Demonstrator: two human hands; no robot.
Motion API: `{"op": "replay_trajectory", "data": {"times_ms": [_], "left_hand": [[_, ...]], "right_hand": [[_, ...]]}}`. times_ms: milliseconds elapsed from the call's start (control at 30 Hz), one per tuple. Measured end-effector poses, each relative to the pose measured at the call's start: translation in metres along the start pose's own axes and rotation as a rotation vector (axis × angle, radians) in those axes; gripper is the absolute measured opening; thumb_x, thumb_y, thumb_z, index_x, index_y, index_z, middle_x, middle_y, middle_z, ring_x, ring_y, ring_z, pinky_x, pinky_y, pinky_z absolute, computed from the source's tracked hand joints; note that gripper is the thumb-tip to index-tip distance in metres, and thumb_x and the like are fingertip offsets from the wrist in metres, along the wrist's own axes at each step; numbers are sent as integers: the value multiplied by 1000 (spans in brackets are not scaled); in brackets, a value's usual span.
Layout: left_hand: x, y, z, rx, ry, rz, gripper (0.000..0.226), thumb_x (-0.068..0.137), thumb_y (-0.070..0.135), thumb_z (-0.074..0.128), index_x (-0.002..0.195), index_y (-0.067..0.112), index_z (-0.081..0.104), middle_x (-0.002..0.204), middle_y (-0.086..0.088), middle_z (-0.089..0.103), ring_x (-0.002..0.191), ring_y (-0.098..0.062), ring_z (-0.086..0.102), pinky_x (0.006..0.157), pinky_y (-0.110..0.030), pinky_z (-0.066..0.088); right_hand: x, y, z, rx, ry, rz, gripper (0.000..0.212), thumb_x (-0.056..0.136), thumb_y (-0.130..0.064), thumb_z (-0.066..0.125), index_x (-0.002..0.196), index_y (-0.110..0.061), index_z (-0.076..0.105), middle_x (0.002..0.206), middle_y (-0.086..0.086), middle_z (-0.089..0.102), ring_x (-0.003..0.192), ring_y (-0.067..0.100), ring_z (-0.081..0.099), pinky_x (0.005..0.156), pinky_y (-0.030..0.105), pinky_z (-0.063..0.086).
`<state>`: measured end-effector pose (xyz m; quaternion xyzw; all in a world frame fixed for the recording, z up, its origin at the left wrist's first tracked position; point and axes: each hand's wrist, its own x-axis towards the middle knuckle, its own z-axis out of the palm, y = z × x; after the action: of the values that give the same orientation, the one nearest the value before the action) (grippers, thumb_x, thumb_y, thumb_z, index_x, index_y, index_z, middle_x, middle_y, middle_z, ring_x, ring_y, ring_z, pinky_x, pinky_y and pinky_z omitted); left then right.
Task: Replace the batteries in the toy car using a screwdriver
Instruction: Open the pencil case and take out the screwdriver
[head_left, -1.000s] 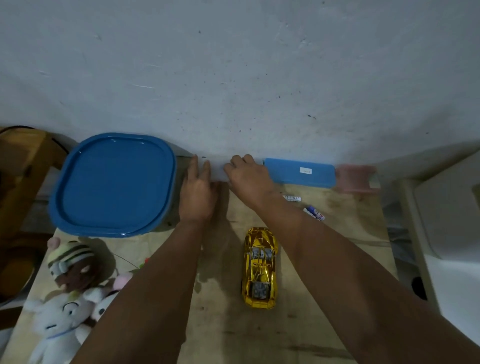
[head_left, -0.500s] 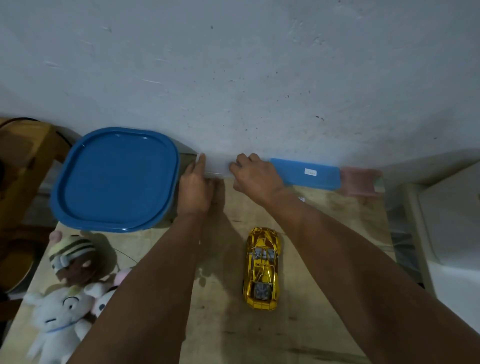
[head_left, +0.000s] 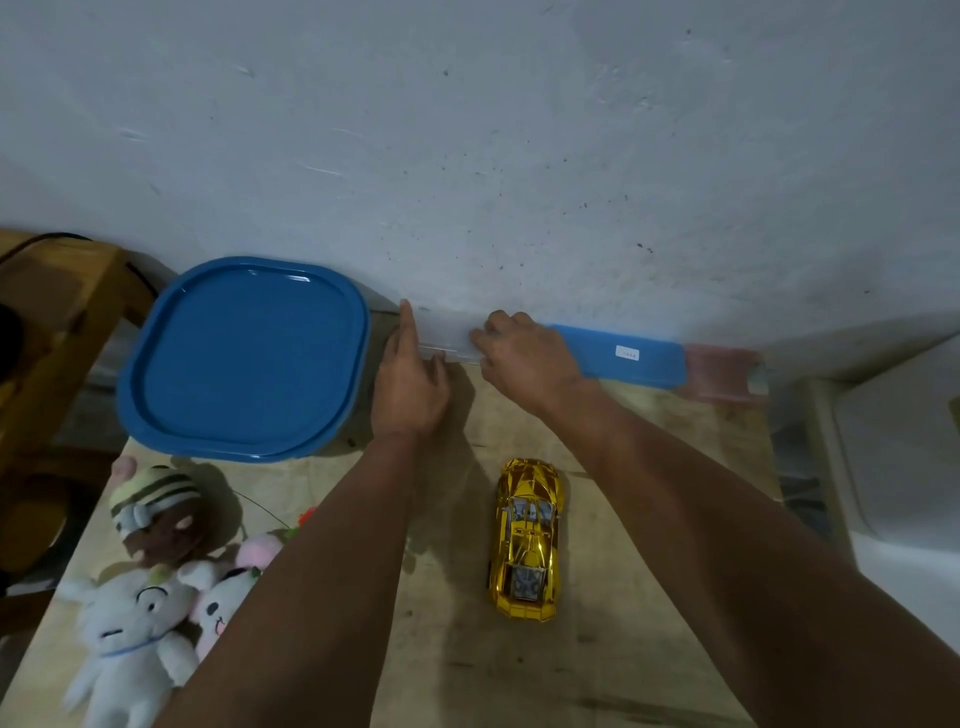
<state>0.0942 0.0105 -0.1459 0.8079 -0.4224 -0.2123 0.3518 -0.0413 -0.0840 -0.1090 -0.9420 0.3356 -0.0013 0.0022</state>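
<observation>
A shiny gold toy car (head_left: 527, 540) lies upright on the wooden table (head_left: 649, 597), nose toward the wall. Both my hands are beyond it at the wall, on a long translucent plastic case (head_left: 449, 340). My left hand (head_left: 410, 387) touches the case's left end with straight fingers. My right hand (head_left: 524, 358) has its fingers curled over the case's top edge. A blue lid or section (head_left: 623, 356) continues the case to the right. No screwdriver or batteries show; my right forearm covers the table behind the car.
A large blue-lidded container (head_left: 244, 358) stands at the back left, close to my left hand. Several plush toys (head_left: 130, 623) lie at the front left. A pink object (head_left: 719, 371) sits at the wall right of the blue lid. White furniture (head_left: 909, 467) borders the table's right edge.
My left hand's fingers have drawn together and reached up the case's left end. The small batteries seen beside my right wrist a second ago are now hidden behind my forearm.
</observation>
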Motion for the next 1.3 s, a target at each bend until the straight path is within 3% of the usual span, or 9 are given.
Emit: {"op": "replay_trajectory", "data": {"times_ms": [133,267,333,400,533,633,767,1000,1300], "left_hand": [[2,3,0,-92,9,-64,88,101,14,61,166,26,3,154,-9,50,135,-29,55,106,-40,46],[2,9,-1,-113,33,-119,92,100,15,64,165,27,0,147,-7,58,113,-27,67,90,-34,51],[2,10,0,-133,51,-141,78,99,15,65,160,25,18,141,-7,62,114,-27,67,93,-40,55],[3,10,0,-113,52,-156,55,98,17,66,143,23,35,133,-5,65,114,-26,67,94,-42,57],[3,11,-1,-31,46,-149,39,99,20,66,132,22,46,127,-5,66,103,-20,67,88,-39,58],[4,11,-2,-32,55,-134,42,98,18,67,135,20,47,130,-6,65,107,-22,66,85,-33,53],[4,10,-2,-44,50,-129,46,98,17,68,137,20,45,131,-7,65,109,-23,66,87,-34,53],[2,9,-5,-101,67,-89,60,98,16,67,151,20,40,136,-5,65,117,-24,65,90,-28,46],[8,5,-7,13,55,0,46,98,16,67,141,7,57,128,-12,68,110,-25,68,88,-22,46]], "right_hand": [[2,0,-6,9,30,9,34,98,-24,50,130,-16,59,113,7,61,97,25,59,67,35,46],[3,8,-16,-28,141,41,29,92,-17,62,121,-15,61,111,7,61,97,26,57,70,38,49],[3,10,-19,-44,184,81,26,91,-18,66,116,-17,58,104,6,61,87,24,57,71,38,52],[0,9,-20,-8,167,106,20,94,-21,65,110,-18,55,93,4,62,69,18,54,61,34,50],[-9,8,-15,-6,176,96,8,95,-20,64,99,-13,63,78,4,64,56,20,55,52,28,32],[-11,6,-5,43,204,65,13,96,-17,60,104,-11,68,84,6,69,66,26,65,52,30,42],[-16,6,2,128,187,58,23,96,-19,53,114,-12,65,108,6,69,91,25,66,67,41,57],[-9,-1,10,109,17,68,36,99,-25,48,132,-14,58,125,6,61,114,24,57,92,41,52],[8,-9,13,56,-76,175,29,101,-27,48,123,-16,61,120,10,57,113,28,53,92,46,46]]}}
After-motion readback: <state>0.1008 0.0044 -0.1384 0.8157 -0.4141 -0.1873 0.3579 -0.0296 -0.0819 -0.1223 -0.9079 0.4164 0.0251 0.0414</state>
